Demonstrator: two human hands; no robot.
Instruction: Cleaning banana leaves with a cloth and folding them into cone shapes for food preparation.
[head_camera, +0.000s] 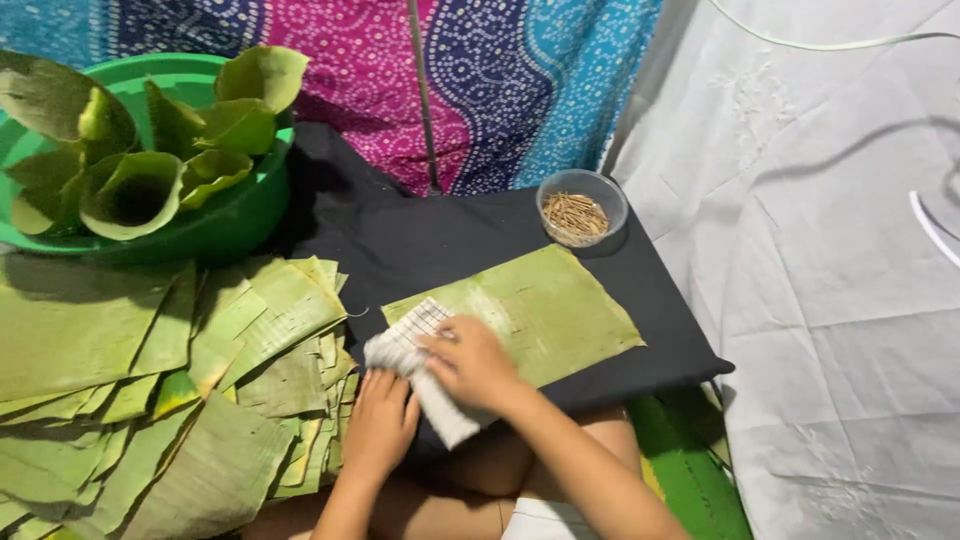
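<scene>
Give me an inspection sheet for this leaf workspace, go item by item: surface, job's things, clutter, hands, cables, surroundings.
Surface: black cloth covering a low board; one flat leaf sheet lies on it.
Job's things: white checked rag pressed on the sheet's near corner; stack of cut leaves to the left.
Clutter: clear bowl of small brown sticks at the far edge; green basin holding folded leaf cones.
Hands: right hand on the rag; left hand rests at the board's near edge, beside the stack, touching the rag's end.
Cables: thin cord hanging down the patterned cloth.
Surroundings: patterned cloth behind, white sheet to the right.
</scene>
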